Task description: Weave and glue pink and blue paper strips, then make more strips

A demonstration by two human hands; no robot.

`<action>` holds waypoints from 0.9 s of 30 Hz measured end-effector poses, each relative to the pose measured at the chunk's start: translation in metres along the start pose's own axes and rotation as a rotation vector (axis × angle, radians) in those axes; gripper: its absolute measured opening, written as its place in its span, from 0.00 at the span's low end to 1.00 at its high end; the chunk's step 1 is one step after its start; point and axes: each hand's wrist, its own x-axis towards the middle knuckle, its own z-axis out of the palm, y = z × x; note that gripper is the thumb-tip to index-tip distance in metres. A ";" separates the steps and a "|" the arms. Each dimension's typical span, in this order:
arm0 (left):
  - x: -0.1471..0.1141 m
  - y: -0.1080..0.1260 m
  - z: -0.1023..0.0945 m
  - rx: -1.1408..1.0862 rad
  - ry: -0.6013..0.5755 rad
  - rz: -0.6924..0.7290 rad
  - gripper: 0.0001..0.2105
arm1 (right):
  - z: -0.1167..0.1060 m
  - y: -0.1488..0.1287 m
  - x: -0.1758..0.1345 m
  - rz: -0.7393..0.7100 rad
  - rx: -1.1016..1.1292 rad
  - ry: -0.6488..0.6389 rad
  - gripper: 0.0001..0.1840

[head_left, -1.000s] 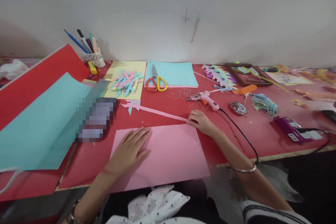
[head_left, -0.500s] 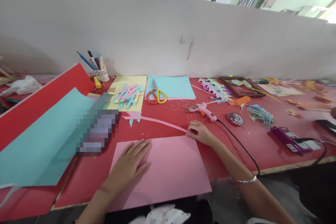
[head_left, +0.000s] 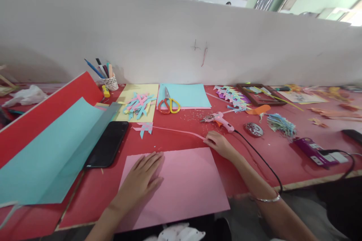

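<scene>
Flat on the left part of a pink paper sheet (head_left: 186,184) lies my left hand (head_left: 143,179), palm down with its fingers stretched out. Just beyond the sheet's far right corner, my right hand (head_left: 219,144) pinches the end of a thin pink paper strip (head_left: 177,131). That strip runs left to a small woven piece of pink and blue paper (head_left: 146,128). A pink glue gun (head_left: 219,119) rests beyond my right hand. Scissors (head_left: 169,104) with one red and one yellow handle lie partly on a light blue paper stack (head_left: 186,95).
Cut paper strips (head_left: 140,103) are heaped on yellow paper. A black phone (head_left: 109,145) lies left of the pink sheet, beside large blue paper (head_left: 53,154). The glue gun's black cord (head_left: 258,154) crosses the table's right side near a purple power strip (head_left: 315,151). A pen cup (head_left: 111,82) stands by the partition.
The phone's screen area, blurred out before, now shows as dark. My right hand still pinches the strip, which now lies flatter and bends near the hand. The left hand stays on the sheet.
</scene>
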 end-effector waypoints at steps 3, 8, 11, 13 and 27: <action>0.000 0.000 0.000 -0.005 0.002 -0.005 0.24 | -0.007 -0.005 -0.003 0.029 -0.026 0.004 0.22; 0.000 0.001 0.001 0.012 -0.003 -0.001 0.23 | -0.039 -0.030 0.002 0.093 0.052 -0.043 0.16; 0.000 0.001 0.002 -0.011 0.017 -0.007 0.23 | -0.069 -0.049 0.011 0.129 0.197 -0.145 0.17; 0.000 0.001 0.002 -0.025 0.021 -0.011 0.24 | -0.085 -0.058 0.020 0.103 0.324 -0.259 0.19; 0.002 0.003 0.002 0.062 0.061 0.010 0.23 | -0.069 -0.073 0.154 -0.075 1.133 0.455 0.11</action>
